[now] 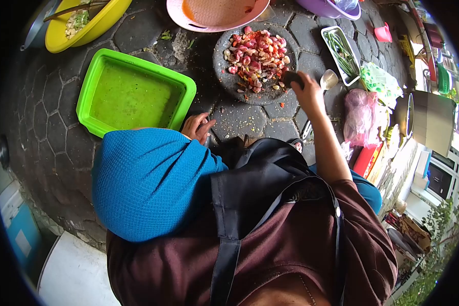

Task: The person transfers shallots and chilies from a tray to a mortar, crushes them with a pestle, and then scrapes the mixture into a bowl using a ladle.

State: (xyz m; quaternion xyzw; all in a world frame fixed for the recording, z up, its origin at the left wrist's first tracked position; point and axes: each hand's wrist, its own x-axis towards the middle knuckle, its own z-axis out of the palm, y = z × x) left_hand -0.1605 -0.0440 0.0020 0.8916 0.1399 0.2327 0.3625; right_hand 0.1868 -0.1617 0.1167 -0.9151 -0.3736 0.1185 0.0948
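A round stone mortar (224,76) on the paving holds a heap of red and pale peeled shallots (257,53) with crushed red bits among them. At its right edge my right hand (307,92) is wrapped round a dark stone pestle (292,79). My left hand (198,128) rests by my knee, near the lower right corner of a green tray (132,94), with its fingers apart and nothing in them. A metal spoon (329,79) lies just right of my right hand.
A pink basin (217,25) stands beyond the mortar, a yellow basin (99,23) at the upper left, a purple basin (311,7) at the upper right. A white tray of green stalks (341,53) and plastic bags (359,115) lie on the right.
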